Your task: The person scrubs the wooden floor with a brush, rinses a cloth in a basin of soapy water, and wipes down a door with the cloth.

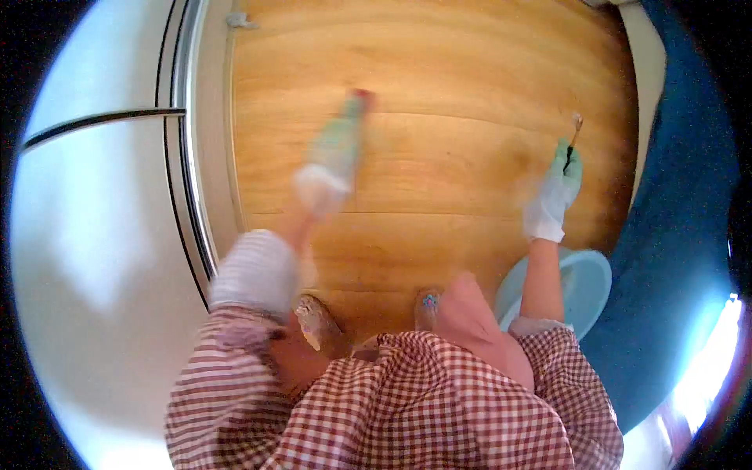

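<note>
My left hand [337, 149], in a pale green glove with a white cuff, is blurred by motion over the wooden floor. A small red thing [362, 95] shows at its fingertips; its kind is lost in the blur. To the right, my right hand [565, 168], gloved the same way, is closed around a thin tool [576, 129]. This tool has a dark handle, a brownish shaft and a pale tip pointing away from me; its exact kind is unclear. Below my right wrist stands a light blue basin [591, 278], partly hidden by my forearm.
Wooden floor [439, 180] lies under both hands. White cabinet fronts [94, 227] with a metal edge run along the left. Dark blue fabric [681, 196] hangs or lies along the right. My feet [317, 321] are at the bottom. A small greyish scrap [241, 20] lies at upper left.
</note>
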Tool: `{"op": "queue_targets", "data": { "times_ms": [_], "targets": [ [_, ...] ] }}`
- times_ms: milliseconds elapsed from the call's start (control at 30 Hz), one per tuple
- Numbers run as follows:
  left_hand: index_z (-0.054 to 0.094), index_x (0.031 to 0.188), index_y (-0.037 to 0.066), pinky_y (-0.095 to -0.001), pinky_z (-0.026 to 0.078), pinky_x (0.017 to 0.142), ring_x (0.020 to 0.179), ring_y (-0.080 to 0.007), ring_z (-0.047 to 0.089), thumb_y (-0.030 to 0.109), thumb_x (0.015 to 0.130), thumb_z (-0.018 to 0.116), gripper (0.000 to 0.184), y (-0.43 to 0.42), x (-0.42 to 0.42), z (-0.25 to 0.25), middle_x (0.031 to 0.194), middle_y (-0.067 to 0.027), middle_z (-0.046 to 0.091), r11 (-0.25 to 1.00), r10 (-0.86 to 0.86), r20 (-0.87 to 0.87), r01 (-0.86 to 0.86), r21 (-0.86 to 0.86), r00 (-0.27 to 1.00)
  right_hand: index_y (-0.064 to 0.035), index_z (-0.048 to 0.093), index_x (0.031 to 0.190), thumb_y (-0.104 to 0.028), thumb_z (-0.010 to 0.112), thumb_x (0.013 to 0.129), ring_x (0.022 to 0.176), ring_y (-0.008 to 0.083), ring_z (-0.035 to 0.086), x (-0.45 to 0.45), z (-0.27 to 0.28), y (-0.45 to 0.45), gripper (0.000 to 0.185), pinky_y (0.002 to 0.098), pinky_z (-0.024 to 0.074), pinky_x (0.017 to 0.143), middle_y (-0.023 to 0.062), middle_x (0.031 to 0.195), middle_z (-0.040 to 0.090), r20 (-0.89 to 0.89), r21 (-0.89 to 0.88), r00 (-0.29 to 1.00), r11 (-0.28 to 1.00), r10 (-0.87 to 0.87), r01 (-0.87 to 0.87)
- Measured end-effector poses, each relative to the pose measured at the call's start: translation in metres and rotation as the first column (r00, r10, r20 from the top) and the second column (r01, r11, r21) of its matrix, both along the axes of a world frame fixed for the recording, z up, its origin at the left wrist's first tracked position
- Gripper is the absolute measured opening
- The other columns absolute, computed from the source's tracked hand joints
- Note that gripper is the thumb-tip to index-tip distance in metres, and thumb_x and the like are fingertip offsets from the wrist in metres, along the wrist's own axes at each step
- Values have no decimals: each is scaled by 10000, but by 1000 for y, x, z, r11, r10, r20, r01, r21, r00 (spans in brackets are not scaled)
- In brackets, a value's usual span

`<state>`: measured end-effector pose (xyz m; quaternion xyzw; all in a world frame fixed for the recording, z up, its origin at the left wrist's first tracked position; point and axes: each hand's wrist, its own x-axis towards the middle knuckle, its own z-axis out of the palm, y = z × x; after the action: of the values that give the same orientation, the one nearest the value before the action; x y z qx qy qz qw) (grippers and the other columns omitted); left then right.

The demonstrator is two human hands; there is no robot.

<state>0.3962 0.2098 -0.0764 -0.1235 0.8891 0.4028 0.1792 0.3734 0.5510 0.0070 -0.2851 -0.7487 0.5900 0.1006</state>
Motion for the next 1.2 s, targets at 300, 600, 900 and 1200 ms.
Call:
{"op": "queue_targets", "data": {
  "times_ms": [300,600,900,1200],
  "targets": [
    [599,1347,138,-482,601,820,964,-360,753,372,1103,389,399,50,-15,-1,1097,-257,738,920,-308,46,310,-240,950,-32,690,1244,-243,573,1076,1124,120,623,108,76,-58,294,274,463,1006,39,1166,716,258,-145,908,942,330,-301],
    [512,1426,147,-498,575,840,1079,-403,710,254,1080,436,370,108,-64,20,1265,-223,687,724,-674,-47,648,-237,737,5,685,1223,-275,589,1055,1008,203,660,178,106,-20,341,371,513,898,107,1056,728,544,-30,684,826,486,-563],
    [319,1595,315,-527,562,831,1003,-431,708,153,1051,445,581,-32,-39,7,1080,-223,693,457,-744,214,716,-528,633,-58,692,1011,-133,699,865,1291,474,540,213,-53,-44,164,529,435,1097,225,1398,596,392,631,826,535,406,-562],
    [460,1464,208,-524,568,872,1098,-420,698,167,1060,444,406,285,-141,13,1249,-231,679,428,-899,-127,780,-456,419,-140,701,1014,-127,722,801,1390,475,460,259,-101,-31,215,561,373,1162,191,1523,518,362,626,853,580,376,-521]
  ]
}}
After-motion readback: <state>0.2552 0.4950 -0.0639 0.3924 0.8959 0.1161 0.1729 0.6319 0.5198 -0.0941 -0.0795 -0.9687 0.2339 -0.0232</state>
